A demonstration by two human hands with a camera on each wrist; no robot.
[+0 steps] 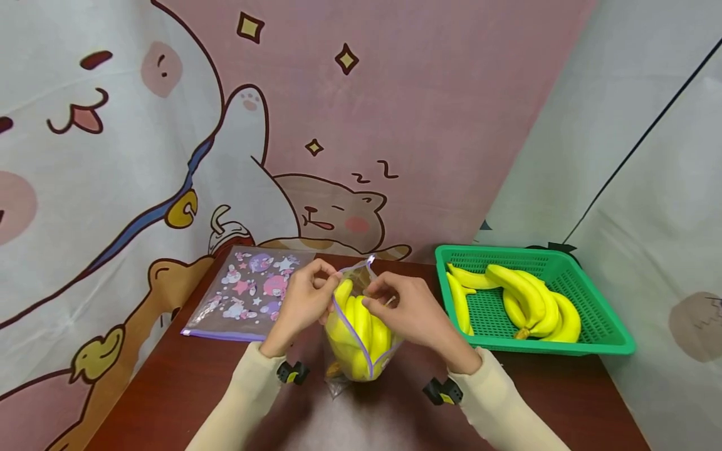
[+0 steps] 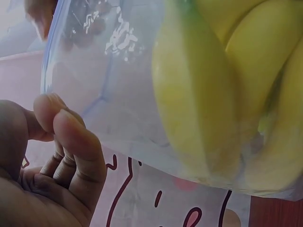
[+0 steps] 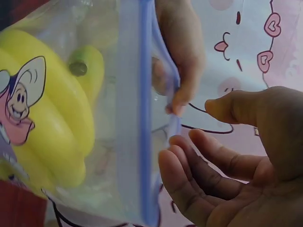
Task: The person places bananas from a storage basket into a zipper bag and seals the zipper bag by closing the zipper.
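A clear zip bag (image 1: 338, 341) with a purple zip strip stands at the middle of the table, its mouth spread. Yellow bananas (image 1: 363, 326) fill it, seen through the plastic in both wrist views. My left hand (image 1: 304, 297) pinches the left side of the mouth between thumb and fingers; the left wrist view shows this pinch on the bag (image 2: 128, 94). At the right side is my right hand (image 1: 412, 310). In the right wrist view its fingertips (image 3: 173, 165) are at the rim, the thumb apart from them. A cartoon figure (image 3: 21, 104) is printed on the bag.
A green basket (image 1: 615, 332) at the right holds several more bananas (image 1: 530, 300). Back left on the dark red table (image 1: 169, 388) lies a flat printed zip bag (image 1: 248, 291). Behind stands a pink cartoon curtain (image 1: 429, 125).
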